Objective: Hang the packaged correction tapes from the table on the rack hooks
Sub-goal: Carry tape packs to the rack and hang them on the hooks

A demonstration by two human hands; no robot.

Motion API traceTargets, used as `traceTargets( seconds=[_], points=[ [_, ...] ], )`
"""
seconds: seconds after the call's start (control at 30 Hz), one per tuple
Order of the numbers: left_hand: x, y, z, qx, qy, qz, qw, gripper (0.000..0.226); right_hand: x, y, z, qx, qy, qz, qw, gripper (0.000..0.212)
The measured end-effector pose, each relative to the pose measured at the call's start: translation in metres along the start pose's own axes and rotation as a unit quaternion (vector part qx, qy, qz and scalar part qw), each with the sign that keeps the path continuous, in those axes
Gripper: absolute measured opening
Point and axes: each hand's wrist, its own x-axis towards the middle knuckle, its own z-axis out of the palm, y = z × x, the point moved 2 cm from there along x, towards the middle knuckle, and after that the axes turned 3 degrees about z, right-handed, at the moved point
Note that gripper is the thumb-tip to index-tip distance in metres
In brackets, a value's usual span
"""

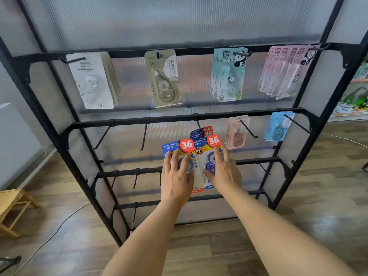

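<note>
Facing us stands a tall black rack (65, 156) with a ribbed translucent back panel (179, 22), rising from a wooden floor (318, 196). Along its top rail hang four batches of packaged tapes: white packs (91, 82) near the left post, a beige pack (164, 78) next, pale blue panda packs (229, 74), and pink panda packs (286, 70) by the right post. On the second rail, peach packs (237, 132) and light blue packs (278, 126) hang toward the right end, while two bare hooks (103, 136) jut out at the left end. Lower rails carry more short bare hooks (135, 180). A wooden stool (12, 208) sits at the left edge of the floor, with a pale cable (59, 226) trailing past it.

At the middle of the second rail hang blue-and-yellow correction tape packs (207, 136) with red "36" badges. Our right hand (225, 172) lies on the front pack there, fingers spread and nearly straight, pressing rather than clasping. Our left hand (177, 176) rests just beside it on another such pack (179, 148), held slightly lower and to the left; the fingers lie flat over its front, and we cannot tell whether the thumb grips behind. Both hands cover the lower halves of these packs and the hook bearing them.
</note>
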Motion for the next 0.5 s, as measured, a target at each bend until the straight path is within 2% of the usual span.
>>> traceTargets(
  seconds=[0.23, 0.37, 0.5],
  points=[
    [0.009, 0.008, 0.011, 0.0, -0.003, 0.035, 0.999, 0.059, 0.016, -0.001, 0.002, 0.018, -0.032, 0.021, 0.999, 0.08],
    [0.014, 0.019, 0.016, -0.01, -0.022, 0.042, 0.999, 0.058, 0.011, 0.004, -0.002, 0.125, 0.06, 0.035, 0.99, 0.05],
    [0.016, 0.034, 0.032, 0.001, -0.004, 0.089, 0.996, 0.059, 0.002, 0.01, -0.006, 0.186, 0.089, 0.014, 0.978, 0.052]
  ],
)
